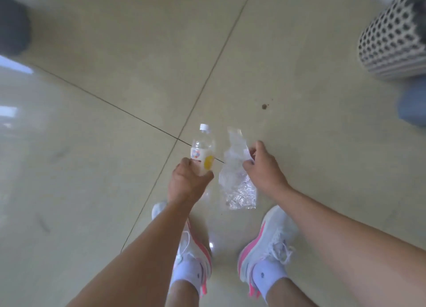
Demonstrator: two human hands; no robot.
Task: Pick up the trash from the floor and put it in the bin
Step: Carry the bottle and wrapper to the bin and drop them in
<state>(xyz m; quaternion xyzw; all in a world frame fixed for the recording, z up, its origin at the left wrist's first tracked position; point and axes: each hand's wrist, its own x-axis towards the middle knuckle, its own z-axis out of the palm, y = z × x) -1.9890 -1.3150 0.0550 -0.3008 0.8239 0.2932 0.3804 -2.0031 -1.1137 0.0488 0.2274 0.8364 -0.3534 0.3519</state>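
My left hand (185,183) is shut around the lower part of a clear plastic bottle (203,148) with a white cap and a white and yellow label, held above the floor with the cap pointing away from me. My right hand (264,166) pinches a crumpled clear plastic wrapper (237,180), which hangs down between my hands over the beige tiles. The white perforated bin (389,41) stands at the upper right edge of the view, well away from both hands.
My two feet in grey and pink sneakers (267,242) stand just below the hands. A dark object (12,23) sits at the upper left, a blurred blue shape (412,104) at the right edge below the bin. A small brown speck (264,106) lies on the floor.
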